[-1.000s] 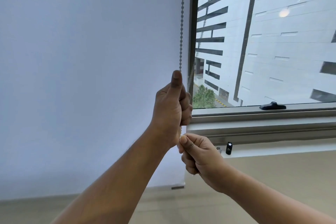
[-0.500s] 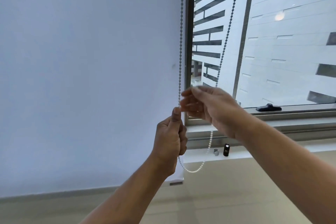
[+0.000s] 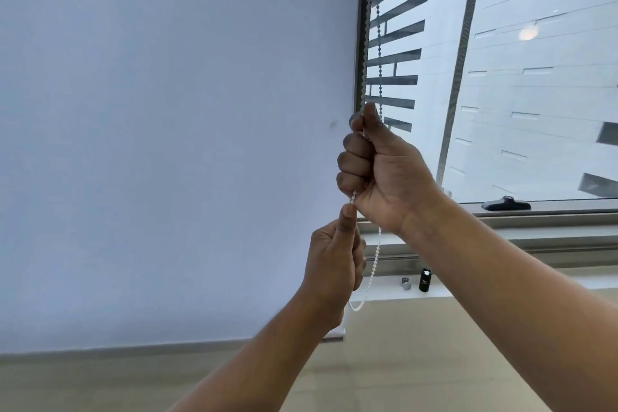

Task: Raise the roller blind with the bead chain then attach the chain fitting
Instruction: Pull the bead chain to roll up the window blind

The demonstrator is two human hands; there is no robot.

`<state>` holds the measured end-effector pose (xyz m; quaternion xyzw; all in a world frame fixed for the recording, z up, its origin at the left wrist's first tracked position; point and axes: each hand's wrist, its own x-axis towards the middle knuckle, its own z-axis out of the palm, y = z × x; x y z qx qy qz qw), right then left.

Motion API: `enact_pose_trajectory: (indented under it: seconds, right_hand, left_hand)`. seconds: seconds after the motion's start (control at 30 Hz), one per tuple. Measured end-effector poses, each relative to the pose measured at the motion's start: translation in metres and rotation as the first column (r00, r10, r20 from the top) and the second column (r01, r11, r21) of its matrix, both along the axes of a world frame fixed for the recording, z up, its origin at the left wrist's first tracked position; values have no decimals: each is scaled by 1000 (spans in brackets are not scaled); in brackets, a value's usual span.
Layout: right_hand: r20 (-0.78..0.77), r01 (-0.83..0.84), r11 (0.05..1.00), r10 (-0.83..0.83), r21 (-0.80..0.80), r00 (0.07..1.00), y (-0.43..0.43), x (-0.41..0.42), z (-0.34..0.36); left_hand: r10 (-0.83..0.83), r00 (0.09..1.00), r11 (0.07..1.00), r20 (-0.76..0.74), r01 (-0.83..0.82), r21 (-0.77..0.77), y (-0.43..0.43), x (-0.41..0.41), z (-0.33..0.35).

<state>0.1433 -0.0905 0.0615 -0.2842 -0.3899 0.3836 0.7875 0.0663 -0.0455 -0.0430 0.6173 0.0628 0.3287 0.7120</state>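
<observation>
Right hand (image 3: pixel 384 170) was fisted round the bead chain (image 3: pixel 365 43), left hand (image 3: pixel 334 261) pinching it just below; the loop hung slack beside the left.

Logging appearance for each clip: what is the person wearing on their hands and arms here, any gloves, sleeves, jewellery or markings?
Nothing worn is visible. The left hand and right hand are bare, with no gloves, rings, watch or wristband. Both forearms are uncovered as far as the frame edge, with no sleeve in view. The fingers carry no tape or markings, and the nails are short and unpainted.
</observation>
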Motion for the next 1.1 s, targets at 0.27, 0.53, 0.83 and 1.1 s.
enact_pose_trajectory:
  seconds: [0.27, 0.53, 0.83, 1.1]
  right_hand:
    - [26, 118, 990, -117, -83, 993, 1, -1, -59]
    - [-26, 134, 982, -139, -134, 990, -5, -7, -97]
    - [74, 183, 967, -172, -178, 982, 0, -19, -91]
    - [106, 221, 959, -205, -177, 973, 1, -24, -91]
  left_hand:
    - [31, 985, 986, -170, -2, 168, 6, -11, -49]
    - [79, 978, 980, -191, -41, 194, 34, -5, -23]
    - [-25, 994, 992, 109, 11, 123, 26, 2, 115]
    - [84, 982, 994, 170, -95, 60, 13, 7, 117]
